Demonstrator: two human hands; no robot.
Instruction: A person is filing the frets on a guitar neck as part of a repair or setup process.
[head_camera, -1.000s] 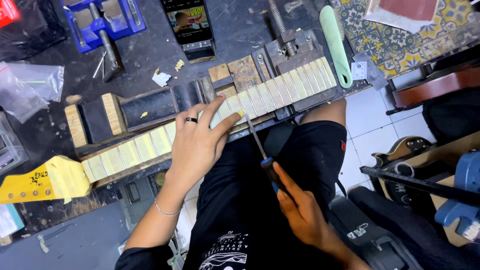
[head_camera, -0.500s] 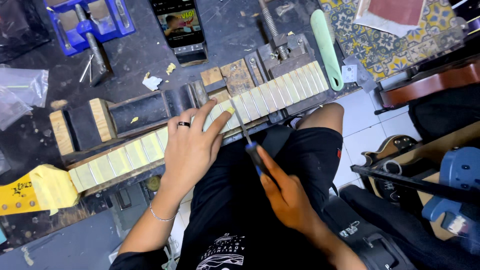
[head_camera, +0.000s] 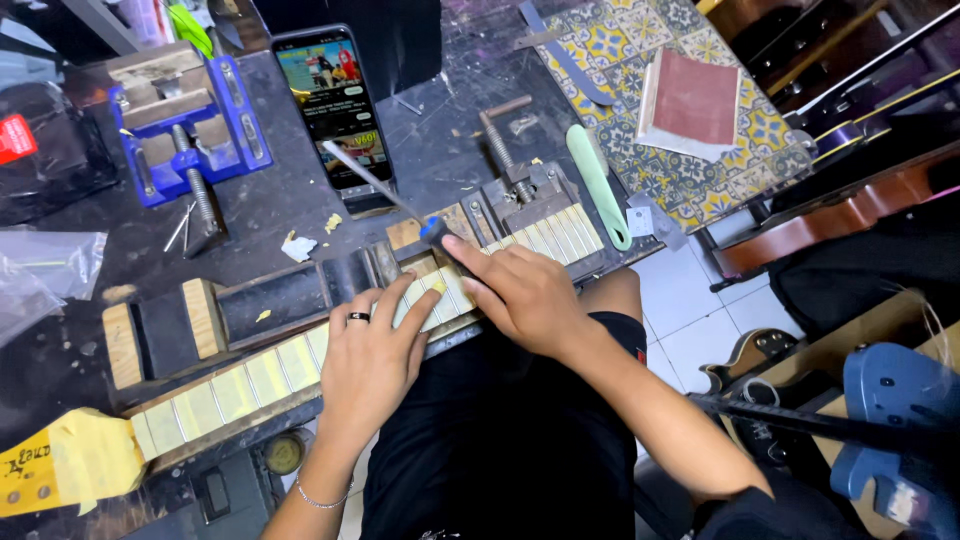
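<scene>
A long guitar neck with pale fretboard segments (head_camera: 240, 388) lies clamped along the front edge of the dark workbench. My left hand (head_camera: 372, 362), with a dark ring, presses flat on the fretboard near its middle. My right hand (head_camera: 520, 295) rests just to the right of it and grips a screwdriver (head_camera: 385, 190) by its blue and dark handle. The thin metal shaft points up and to the left, over the bench toward the phone.
A phone (head_camera: 335, 105) with a lit screen leans at the back, a blue vise (head_camera: 185, 125) to its left. A green-handled tool (head_camera: 598, 185), a reddish sanding block (head_camera: 695, 100) on a patterned mat, plastic bags (head_camera: 40, 270) at left and guitar parts (head_camera: 850, 200) at right.
My right hand has risen from my lap onto the fretboard beside my left hand, and the screwdriver's shaft has swung up over the bench. The view has shifted closer.
</scene>
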